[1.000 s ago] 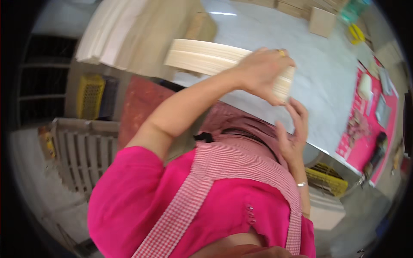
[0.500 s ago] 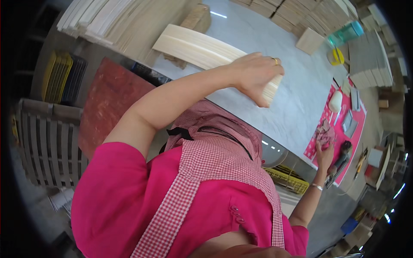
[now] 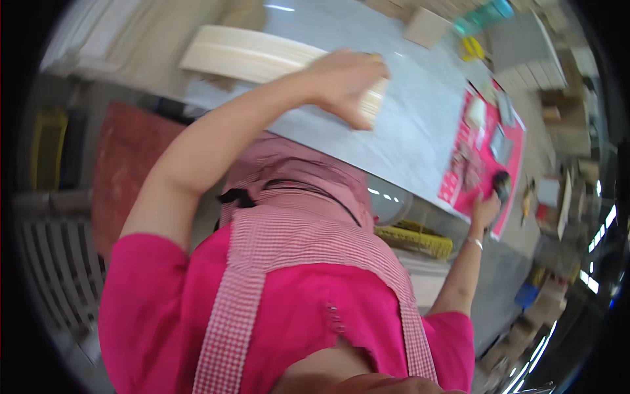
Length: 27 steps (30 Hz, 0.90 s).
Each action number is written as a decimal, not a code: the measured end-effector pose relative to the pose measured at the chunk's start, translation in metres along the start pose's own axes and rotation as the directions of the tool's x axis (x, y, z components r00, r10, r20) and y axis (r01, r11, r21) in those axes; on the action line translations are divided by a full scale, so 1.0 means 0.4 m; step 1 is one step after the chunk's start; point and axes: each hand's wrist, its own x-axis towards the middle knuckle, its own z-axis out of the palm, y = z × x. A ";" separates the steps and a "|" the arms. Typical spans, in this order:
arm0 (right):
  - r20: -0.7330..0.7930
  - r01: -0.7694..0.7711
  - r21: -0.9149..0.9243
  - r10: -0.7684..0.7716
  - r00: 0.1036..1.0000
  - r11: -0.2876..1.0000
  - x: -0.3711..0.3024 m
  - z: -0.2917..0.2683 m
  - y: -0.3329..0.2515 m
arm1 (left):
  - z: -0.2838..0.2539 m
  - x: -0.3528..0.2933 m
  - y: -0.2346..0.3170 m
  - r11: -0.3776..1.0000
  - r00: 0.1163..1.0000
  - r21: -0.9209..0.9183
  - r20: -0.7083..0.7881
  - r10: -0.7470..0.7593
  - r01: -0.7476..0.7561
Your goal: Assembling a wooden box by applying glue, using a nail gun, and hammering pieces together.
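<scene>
My left hand (image 3: 348, 85) is closed round the near right end of a pale, slightly curved wooden board (image 3: 256, 56), thumb on its near edge. The board lies tilted across the grey table (image 3: 420, 98), its far end over a brown block partly hidden beneath it. Far to the right, my right hand (image 3: 485, 210) is wrapped round a dark, long-bodied handheld tool (image 3: 502, 185) at the edge of a pink mat (image 3: 489, 177). Blur hides the tool's exact kind. A crumpled pinkish rag (image 3: 466, 165) lies on the mat just beyond that hand.
Stacked pale boards (image 3: 125, 33) stand at the upper left, and grey-edged panels (image 3: 525, 52) at the upper right. A turquoise bottle (image 3: 484, 16), a yellow tape roll (image 3: 471, 49) and a white bottle (image 3: 475, 113) are near the mat. A red board (image 3: 128, 171) stands left of the table.
My right hand has let go of the rag and taken hold of the dark tool. My left hand keeps its grip on the board. The whole view has shifted and blurred.
</scene>
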 end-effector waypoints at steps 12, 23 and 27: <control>0.117 -0.220 0.146 0.204 0.972 0.965 0.063 0.019 0.061 | -0.014 -0.003 0.020 0.997 0.997 0.014 0.017 -0.075 0.075; 0.463 -0.368 0.189 0.248 0.851 0.910 0.192 -0.129 0.085 | 0.007 -0.003 0.002 1.000 0.999 0.001 -0.041 0.007 -0.007; 0.492 -0.206 0.354 0.006 0.871 0.912 0.154 -0.381 -0.111 | 0.006 -0.017 0.001 0.999 0.999 0.023 -0.019 -0.028 0.028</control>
